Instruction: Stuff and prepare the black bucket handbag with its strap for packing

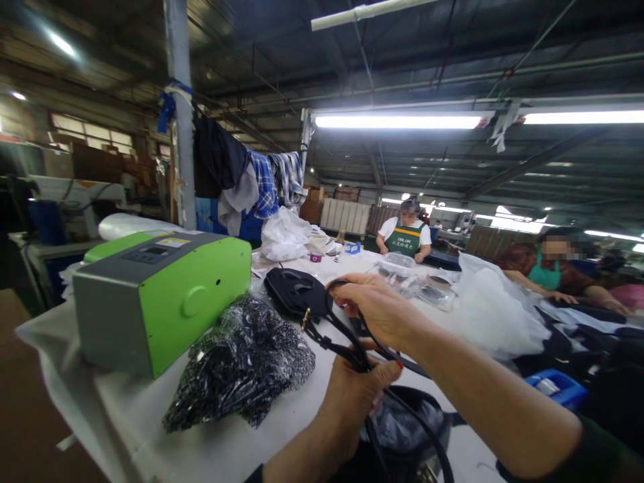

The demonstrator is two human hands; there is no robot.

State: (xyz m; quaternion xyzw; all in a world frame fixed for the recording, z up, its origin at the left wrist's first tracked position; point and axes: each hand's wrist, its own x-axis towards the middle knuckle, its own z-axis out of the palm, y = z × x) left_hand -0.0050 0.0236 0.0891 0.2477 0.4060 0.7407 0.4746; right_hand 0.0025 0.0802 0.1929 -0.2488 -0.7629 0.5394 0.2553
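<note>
My left hand is closed around a bundle of thin black straps above the table. Just beyond it, my right hand pinches a loop of the same straps. A gold-coloured buckle hangs from one strap end. Below my hands sits a black bag, with grey plastic showing at its opening; its lower part runs out of view. Behind the straps lies a flat black piece with a curved cutout, perhaps another bag.
Left of my hands lies crumpled black patterned plastic wrap, beside a green and grey machine. White plastic bags and a blue tray are at the right. Two people in green aprons work across the table.
</note>
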